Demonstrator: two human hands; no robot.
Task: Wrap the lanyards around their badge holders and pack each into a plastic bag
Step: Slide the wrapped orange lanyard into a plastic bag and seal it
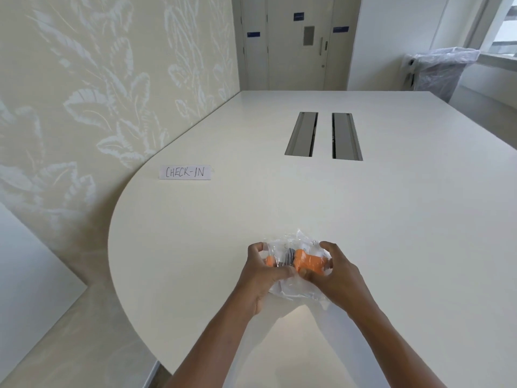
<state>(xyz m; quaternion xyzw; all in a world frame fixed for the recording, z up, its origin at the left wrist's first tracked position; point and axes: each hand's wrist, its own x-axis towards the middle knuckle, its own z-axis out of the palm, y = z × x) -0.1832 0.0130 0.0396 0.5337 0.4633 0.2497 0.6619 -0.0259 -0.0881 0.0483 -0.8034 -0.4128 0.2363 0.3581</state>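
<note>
Both hands, left and right, together, fingers curled, gripping.

A crumpled clear plastic bag with an orange lanyard bundle inside is gripped by the left hand and right hand over a white table; a "CHECK-IN" card is seen well beyond.

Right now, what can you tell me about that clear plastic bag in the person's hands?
The plastic bag is thin, clear and crinkled, with glossy folds. It sits low over the white table near its front edge, bunched between both hands. The left hand grips its left side and the right hand grips its right side, fingers curled round it. Through the film show an orange lanyard bundled up and a dark part beside it. Whether the bag's mouth is open or closed cannot be told.
</note>
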